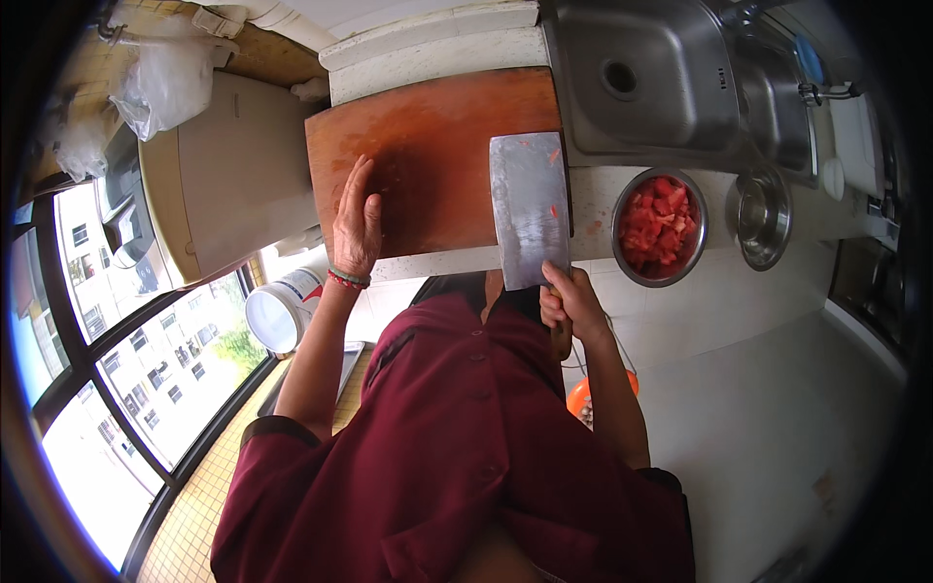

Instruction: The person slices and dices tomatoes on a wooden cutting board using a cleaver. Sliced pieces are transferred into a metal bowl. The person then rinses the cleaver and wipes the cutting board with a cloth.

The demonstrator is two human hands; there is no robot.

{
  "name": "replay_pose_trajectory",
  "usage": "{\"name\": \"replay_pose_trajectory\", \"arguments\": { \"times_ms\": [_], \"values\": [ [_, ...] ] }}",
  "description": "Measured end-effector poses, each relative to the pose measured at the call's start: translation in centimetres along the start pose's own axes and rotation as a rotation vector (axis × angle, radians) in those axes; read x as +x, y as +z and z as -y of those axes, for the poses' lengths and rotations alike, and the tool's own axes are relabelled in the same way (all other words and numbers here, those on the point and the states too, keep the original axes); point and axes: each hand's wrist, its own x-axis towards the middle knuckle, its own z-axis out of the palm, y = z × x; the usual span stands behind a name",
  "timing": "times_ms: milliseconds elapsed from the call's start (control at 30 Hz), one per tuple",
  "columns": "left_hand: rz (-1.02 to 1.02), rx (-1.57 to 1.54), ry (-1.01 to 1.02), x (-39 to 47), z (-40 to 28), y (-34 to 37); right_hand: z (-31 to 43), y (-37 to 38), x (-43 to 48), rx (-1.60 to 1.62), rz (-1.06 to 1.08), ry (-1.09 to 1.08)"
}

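My right hand (pixel 576 302) grips the wooden handle of a broad Chinese cleaver (pixel 530 204). Its blade lies flat over the right end of a wooden cutting board (pixel 437 109), with a few red scraps stuck to the metal. On the left, my left hand (pixel 357 226) is held over the board's near left part, thumb apart from the fingers, with nothing in it. Whether it touches the wood I cannot tell. Wet marks show on the board's surface. To the right of the cleaver stands a steel bowl (pixel 618 251) filled with chunks of raw red meat (pixel 660 226).
A second steel bowl (pixel 762 215) stands farther right. Beyond the counter's right part is a double steel sink (pixel 649 44). A beige appliance (pixel 240 175) borders the board's left side. Below it sits a white plastic bucket (pixel 271 321), and an orange container (pixel 579 399) is low by my right arm.
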Motion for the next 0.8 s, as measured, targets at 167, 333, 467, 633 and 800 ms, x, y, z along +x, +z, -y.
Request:
{"name": "replay_pose_trajectory", "arguments": {
  "times_ms": [167, 333, 467, 633, 800],
  "values": [
    [-0.136, -0.131, -0.081, -0.3, -0.2, 1.8, 0.4, 3.0, 2.2, -0.06, 0.046, 0.095],
    [-0.172, -0.383, -0.098, 1.5, 1.0, 2.9, -0.2, 5.6, 4.1, -0.057, 0.089, 0.135],
    [-0.206, -0.583, -0.108, 1.6, 1.6, 3.4, -0.7, 6.8, 5.2, -0.059, 0.14, 0.186],
    [-0.217, -0.682, -0.117, 1.4, 2.7, 3.5, -1.7, 8.5, 6.0, -0.091, 0.166, 0.176],
    [-0.315, -0.809, -0.157, 1.7, 3.0, 3.6, -3.4, 10.8, 7.2, -0.002, 0.254, 0.151]
  ]
}}
